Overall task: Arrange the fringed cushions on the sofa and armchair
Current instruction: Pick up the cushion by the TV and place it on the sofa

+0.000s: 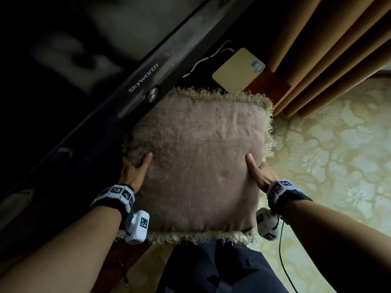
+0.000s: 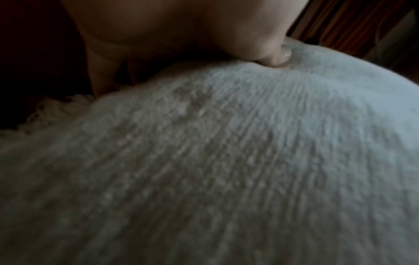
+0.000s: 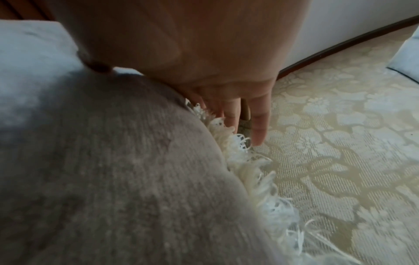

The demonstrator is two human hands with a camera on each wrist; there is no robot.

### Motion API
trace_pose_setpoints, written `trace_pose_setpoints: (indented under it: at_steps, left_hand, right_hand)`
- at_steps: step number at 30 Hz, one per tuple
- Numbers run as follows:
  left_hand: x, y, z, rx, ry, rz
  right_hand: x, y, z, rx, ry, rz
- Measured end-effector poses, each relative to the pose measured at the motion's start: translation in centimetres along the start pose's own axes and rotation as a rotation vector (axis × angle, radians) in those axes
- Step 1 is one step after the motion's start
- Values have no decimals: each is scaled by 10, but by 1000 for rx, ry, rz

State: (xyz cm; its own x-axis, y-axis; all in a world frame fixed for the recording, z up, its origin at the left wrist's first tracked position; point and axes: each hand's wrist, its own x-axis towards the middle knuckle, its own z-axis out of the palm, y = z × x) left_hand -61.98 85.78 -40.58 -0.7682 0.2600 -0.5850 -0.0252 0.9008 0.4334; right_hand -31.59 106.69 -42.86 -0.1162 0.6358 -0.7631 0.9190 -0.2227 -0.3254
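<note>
We hold one cushion up in front of us, above the carpet and our dark trousers, clear of any seat. Its plush face is mauve-grey, edged all round with a cream fringe. Our left hand grips its left side, thumb dug into the top face and fingers curled underneath. Our right hand grips the right side the same way, thumb on top, fingers wrapped below past the fringe. Beyond the cushion stands a TV whose bezel reads "Skyworth", with a round silver button beneath the name. A cream box with a blue sticker, its print too small to read, lies beside tan curtains.
</note>
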Motion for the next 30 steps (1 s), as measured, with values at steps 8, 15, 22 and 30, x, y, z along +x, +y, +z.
trace_pose_setpoints:
  at_steps: [8,15,22,30]
  left_hand:
    - [18,4,8,-323,-18,-44]
    - [13,11,9,-389,41,-90]
    - [-18,51,30,-427,-17,-52]
    - [-43,122,61,-422,-98,118]
  right_hand:
    - [2,-5,4,75,15,-14]
    - [-9,-16,-24,181,121,-38]
    - [-20,4,-76,190,207,-103]
    - [-65,31,-141,197,357,-74]
